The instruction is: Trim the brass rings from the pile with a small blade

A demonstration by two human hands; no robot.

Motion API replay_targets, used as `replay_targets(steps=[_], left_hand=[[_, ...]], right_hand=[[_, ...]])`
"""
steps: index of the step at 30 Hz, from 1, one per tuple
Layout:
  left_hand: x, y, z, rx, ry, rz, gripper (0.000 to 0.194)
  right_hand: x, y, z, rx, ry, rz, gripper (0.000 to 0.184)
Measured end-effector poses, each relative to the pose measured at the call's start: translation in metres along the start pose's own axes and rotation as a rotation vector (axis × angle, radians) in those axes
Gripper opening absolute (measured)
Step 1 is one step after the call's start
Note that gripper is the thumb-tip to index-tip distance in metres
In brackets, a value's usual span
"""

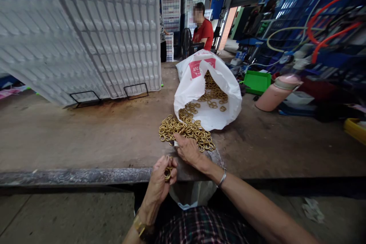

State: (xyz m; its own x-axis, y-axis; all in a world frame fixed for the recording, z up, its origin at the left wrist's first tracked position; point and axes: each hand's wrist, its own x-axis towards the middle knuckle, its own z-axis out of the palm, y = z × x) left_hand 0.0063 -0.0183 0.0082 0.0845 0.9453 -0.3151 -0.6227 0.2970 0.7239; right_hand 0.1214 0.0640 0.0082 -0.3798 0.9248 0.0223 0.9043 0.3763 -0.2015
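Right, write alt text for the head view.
A person's left hand holds gold-coloured rings at a workbench while the right hand is at a pile of similar rings. The pile lies at the mouth of an open white bag with more inside. White ridged panels stand to the left, a pink bottle right.

1. Left hand (163,177): fingers curled inward.
2. Right hand (188,150): back upward, extended farther forward than the left.
3. Left forearm (130,237): bare, partly in view.
4. Right forearm (251,203): bare, slanting inward.
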Motion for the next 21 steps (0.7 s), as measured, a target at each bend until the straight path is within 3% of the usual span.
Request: replay_targets(steps=[5, 11, 16, 21], left_hand=[[0.003, 0.001, -0.009, -0.072, 0.012, -0.018, 0.024], [0.007, 0.006, -0.010, -0.191, -0.004, -0.094, 0.023], [0.015, 0.008, -0.008, -0.180, 0.072, -0.076, 0.028], [0.022, 0.000, -0.005, 0.134, 0.176, 0.063, 0.035]], right_hand=[[0.012, -0.006, 0.000, -0.058, -0.021, 0.023, 0.025], [0.011, 0.005, 0.007, 0.054, 0.030, -0.019, 0.026], [-0.001, 0.012, 0.006, 0.367, 0.129, -0.072, 0.021], [-0.018, 0.008, 0.000, 0.728, 0.060, -0.066, 0.019]])
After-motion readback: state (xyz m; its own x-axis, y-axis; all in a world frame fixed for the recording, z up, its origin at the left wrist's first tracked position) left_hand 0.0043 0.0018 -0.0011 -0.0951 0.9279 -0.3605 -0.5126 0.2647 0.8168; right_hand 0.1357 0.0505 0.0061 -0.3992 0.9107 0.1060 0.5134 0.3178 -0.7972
